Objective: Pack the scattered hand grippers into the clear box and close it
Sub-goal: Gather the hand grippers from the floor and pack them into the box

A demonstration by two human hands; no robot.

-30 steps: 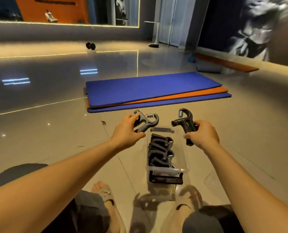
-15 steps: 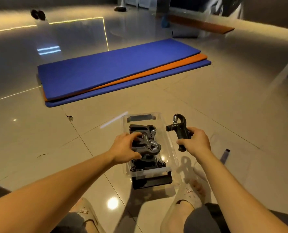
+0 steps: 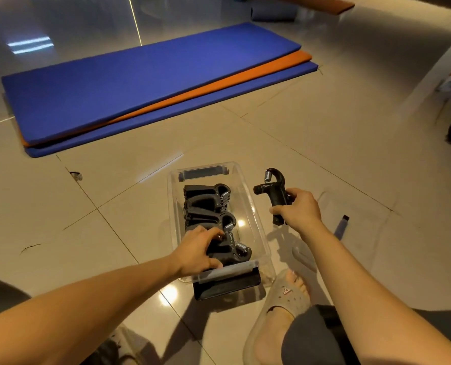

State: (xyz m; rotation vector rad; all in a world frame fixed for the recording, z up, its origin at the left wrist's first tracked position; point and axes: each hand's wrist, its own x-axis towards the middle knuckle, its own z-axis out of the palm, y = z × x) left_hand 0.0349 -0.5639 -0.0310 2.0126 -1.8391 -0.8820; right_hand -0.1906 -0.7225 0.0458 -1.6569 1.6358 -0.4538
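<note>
In the head view, I saw the clear box [image 3: 254,219] on the shiny floor [image 3: 113,206], open on top, just in front of the person's slipper [image 3: 285,293]. A row of packed grippers [image 3: 203,198], all black, lay along its left side. The right side looked bare.

The left hand [image 3: 200,250] was down in the near end of the box. Its fingers [image 3: 210,233] were curled over the handles of the near gripper [image 3: 235,250], with the thumb under it. The spring end pointed right.

The right hand [image 3: 298,209] held the raised gripper [image 3: 274,192] in the air, just right of the box. Its fingers were wrapped round both handles, and the hook and spring stuck up.

I thought these grippers were hard and stiff, and a bit heavy for small things. They should not break if set down. The handles looked bumpy, so they should not slip. The two handles were the best place to hold, not the thin spring.

The box looked light and might slide on that floor.

A clear flat thing with a dark clip [image 3: 341,226] lay to the right. It may have been the lid, but I could not tell.
</note>
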